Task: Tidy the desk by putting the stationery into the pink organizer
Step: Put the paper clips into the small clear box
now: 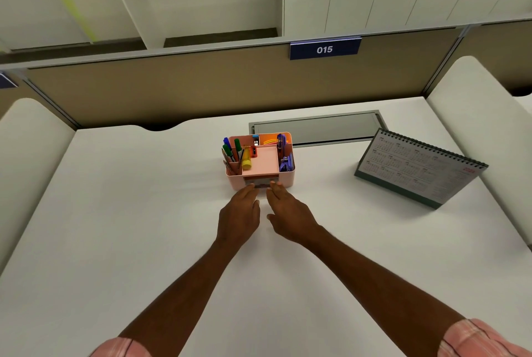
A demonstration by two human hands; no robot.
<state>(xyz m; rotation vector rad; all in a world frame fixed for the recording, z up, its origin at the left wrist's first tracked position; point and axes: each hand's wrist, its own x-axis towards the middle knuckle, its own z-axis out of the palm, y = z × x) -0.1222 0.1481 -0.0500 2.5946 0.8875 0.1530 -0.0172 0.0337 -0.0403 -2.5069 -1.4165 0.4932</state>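
Observation:
The pink organizer [285, 176] stands in the middle of the white desk [144, 212]. Green and blue markers [231, 149] stand in its left compartment beside a yellow glue stick [246, 161]. A purple stapler [286, 164] and a purple pen [280, 142] fill the right side, with small items at the back. My left hand [239, 215] and my right hand [289, 212] reach side by side to the organizer's front. Their straight fingertips touch the small clear drawer [260, 182] low in its front wall. Neither hand holds anything.
A spiral desk calendar [420, 168] stands to the right. A grey cable hatch [316, 128] is set into the desk behind the organizer. A brown partition with a blue "015" sign [324, 49] closes the back. Padded white dividers [478, 115] flank both sides.

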